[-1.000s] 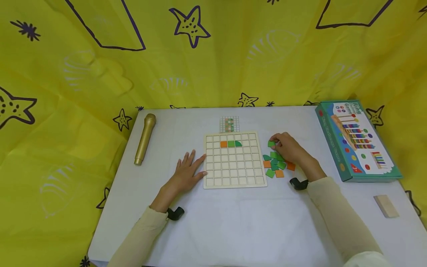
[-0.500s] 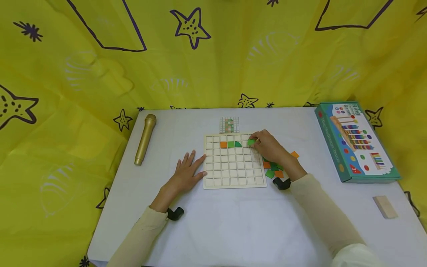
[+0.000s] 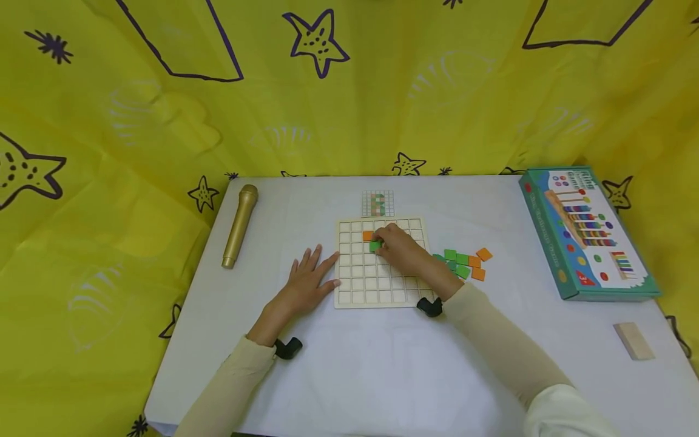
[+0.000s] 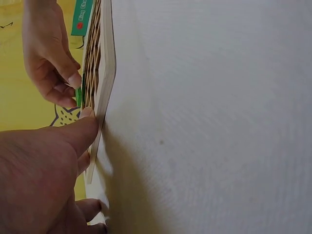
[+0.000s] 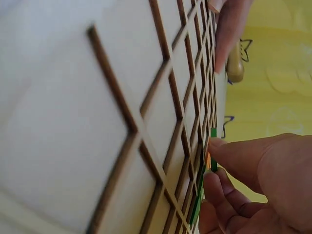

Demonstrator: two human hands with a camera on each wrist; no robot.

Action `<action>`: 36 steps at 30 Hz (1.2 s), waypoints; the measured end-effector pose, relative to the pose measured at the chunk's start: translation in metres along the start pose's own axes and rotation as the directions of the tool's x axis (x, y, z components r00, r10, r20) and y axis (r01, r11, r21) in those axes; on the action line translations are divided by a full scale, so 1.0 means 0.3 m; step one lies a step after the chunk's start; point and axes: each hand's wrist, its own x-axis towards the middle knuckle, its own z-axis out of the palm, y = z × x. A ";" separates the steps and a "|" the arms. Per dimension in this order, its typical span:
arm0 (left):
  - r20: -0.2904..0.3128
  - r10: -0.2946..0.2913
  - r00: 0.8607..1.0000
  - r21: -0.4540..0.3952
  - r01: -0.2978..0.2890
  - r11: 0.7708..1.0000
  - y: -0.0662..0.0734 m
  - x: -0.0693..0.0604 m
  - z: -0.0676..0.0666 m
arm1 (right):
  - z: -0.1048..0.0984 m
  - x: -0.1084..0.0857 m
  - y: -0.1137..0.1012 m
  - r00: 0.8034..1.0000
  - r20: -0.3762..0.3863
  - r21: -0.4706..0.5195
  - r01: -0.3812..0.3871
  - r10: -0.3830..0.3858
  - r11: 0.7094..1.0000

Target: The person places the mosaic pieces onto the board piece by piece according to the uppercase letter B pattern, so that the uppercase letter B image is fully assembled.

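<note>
The right hand [image 3: 403, 250] pinches a green square tile [image 3: 375, 246] over the gridded wooden board [image 3: 384, 297], just below an orange tile [image 3: 368, 235] lying in the grid. In the right wrist view, thumb and fingers of the right hand [image 5: 263, 180] hold the green tile [image 5: 213, 151] by its edges. Other tiles in that row are mostly hidden by the hand. With spread fingers, the left hand [image 3: 302, 287] touches the board's left edge; the left wrist view shows the thumb of the left hand [image 4: 44, 165] against the rim of the board [image 4: 108, 63].
Loose green and orange tiles [image 3: 462, 259] lie right of the board. A small patterned card [image 3: 378, 203] is behind it. A gold microphone [image 3: 240, 226] lies at the left, a boxed game [image 3: 590, 233] at the right, with a wooden block [image 3: 633, 341] in front of the box.
Carrying the green tile, the right hand has moved left from beside the loose pile to over the board's upper left part. The left hand stays at the board's edge.
</note>
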 end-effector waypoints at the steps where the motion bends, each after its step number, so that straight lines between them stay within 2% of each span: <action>1: -0.004 0.005 1.000 0.000 -0.005 1.000 0.001 0.000 0.000 | 0.007 0.000 -0.007 1.000 -0.005 -0.019 0.003 -0.003 1.000; 6: -0.022 0.022 1.000 -0.002 -0.022 1.000 0.004 -0.001 -0.002 | 0.025 -0.002 -0.032 0.999 -0.051 -0.127 0.005 -0.012 0.992; 11: -0.025 0.024 0.999 0.003 -0.023 1.000 0.005 -0.003 -0.004 | 0.040 0.001 -0.049 0.997 -0.065 -0.189 0.028 -0.041 0.982; 17: -0.014 0.018 1.000 -0.004 -0.018 1.000 0.016 -0.003 -0.011 | 0.055 0.012 -0.053 0.997 -0.065 -0.229 0.036 -0.052 0.973; 22: -0.020 0.020 1.000 -0.002 -0.020 1.000 0.014 -0.004 -0.010 | 0.056 0.006 -0.042 0.991 -0.087 -0.251 0.080 -0.104 0.965; 25: -0.026 0.026 0.999 -0.005 -0.026 1.000 0.013 -0.004 -0.009 | 0.047 -0.008 -0.034 0.988 -0.087 -0.225 0.105 -0.127 0.969; 30: -0.027 0.023 0.999 -0.007 -0.023 1.000 0.017 -0.006 -0.011 | 0.006 -0.045 -0.014 0.994 -0.064 -0.163 0.077 -0.089 0.984; 36: -0.024 0.023 0.999 -0.004 -0.023 1.000 0.010 -0.006 -0.008 | -0.099 -0.120 0.059 0.996 -0.085 -0.125 -0.029 0.018 0.992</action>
